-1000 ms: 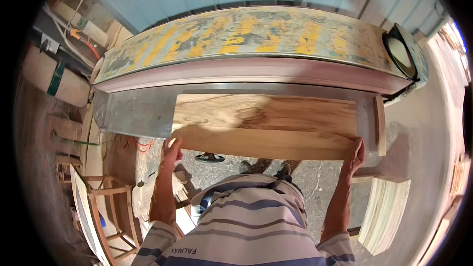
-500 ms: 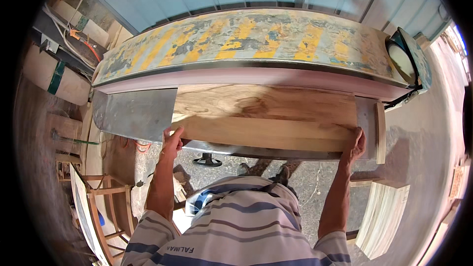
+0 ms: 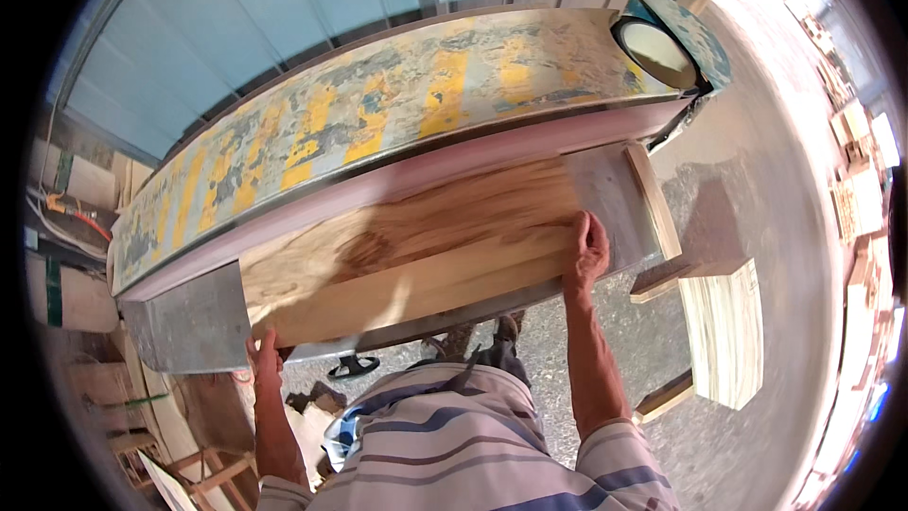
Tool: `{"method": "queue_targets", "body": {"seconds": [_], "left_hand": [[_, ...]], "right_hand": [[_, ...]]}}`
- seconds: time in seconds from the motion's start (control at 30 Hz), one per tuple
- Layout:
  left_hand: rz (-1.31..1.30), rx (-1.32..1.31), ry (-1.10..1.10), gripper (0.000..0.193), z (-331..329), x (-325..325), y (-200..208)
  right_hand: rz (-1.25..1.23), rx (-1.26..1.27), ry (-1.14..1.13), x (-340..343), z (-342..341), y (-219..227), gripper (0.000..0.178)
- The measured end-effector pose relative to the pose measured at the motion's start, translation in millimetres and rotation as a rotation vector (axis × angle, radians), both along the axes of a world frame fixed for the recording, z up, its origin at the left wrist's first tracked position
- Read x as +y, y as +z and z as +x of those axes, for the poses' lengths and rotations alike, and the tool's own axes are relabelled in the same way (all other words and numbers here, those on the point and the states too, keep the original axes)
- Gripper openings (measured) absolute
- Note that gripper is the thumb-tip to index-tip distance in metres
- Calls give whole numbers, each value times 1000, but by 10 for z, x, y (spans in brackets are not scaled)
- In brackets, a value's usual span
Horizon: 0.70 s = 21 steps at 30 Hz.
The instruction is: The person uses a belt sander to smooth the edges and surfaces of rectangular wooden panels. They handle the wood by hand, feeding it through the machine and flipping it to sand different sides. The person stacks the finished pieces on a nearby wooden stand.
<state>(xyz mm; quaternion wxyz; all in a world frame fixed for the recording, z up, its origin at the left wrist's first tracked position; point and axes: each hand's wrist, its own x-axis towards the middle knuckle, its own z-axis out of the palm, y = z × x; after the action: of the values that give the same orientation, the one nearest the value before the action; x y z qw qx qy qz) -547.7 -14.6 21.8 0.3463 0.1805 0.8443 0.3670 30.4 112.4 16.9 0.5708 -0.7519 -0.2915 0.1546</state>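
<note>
A wide wooden board (image 3: 416, 251) of light and darker strips lies flat on a grey metal table (image 3: 194, 322). Its far long edge is up against the pink upright abrasive belt (image 3: 454, 163) of a long sanding machine. My left hand (image 3: 266, 352) grips the board's near left corner, fingers partly hidden by the edge. At the opposite end, my right hand (image 3: 586, 248) closes over the near right corner with its fingers bent. The far edge's contact line with the belt is partly shaded.
A worn cover with yellow stripes (image 3: 369, 118) runs above the belt, ending at a round roller (image 3: 654, 55). A wooden strip (image 3: 651, 201) borders the table's right end. Below it are a black handwheel (image 3: 353, 367) and, to the right, stacked boards (image 3: 724, 336).
The board has slid somewhat left along the belt, with both hands still on its ends. My view has turned toward the right, so the machine appears slanted.
</note>
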Motion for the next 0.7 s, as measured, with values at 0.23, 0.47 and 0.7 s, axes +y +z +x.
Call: {"method": "queue_targets", "body": {"seconds": [0.23,0.47,0.7], "left_hand": [[-72,11,82,69,-629,-23,52],[-103,5,117,74,-990,-62,-122],[-102,43,74,74,-420,26,-53]], "right_hand": [[-65,-72,120,-187,-677,188,28],[-111,-170,60,-169,-874,286,28],[-144,-81,-63,-54,-436,385,26]]}}
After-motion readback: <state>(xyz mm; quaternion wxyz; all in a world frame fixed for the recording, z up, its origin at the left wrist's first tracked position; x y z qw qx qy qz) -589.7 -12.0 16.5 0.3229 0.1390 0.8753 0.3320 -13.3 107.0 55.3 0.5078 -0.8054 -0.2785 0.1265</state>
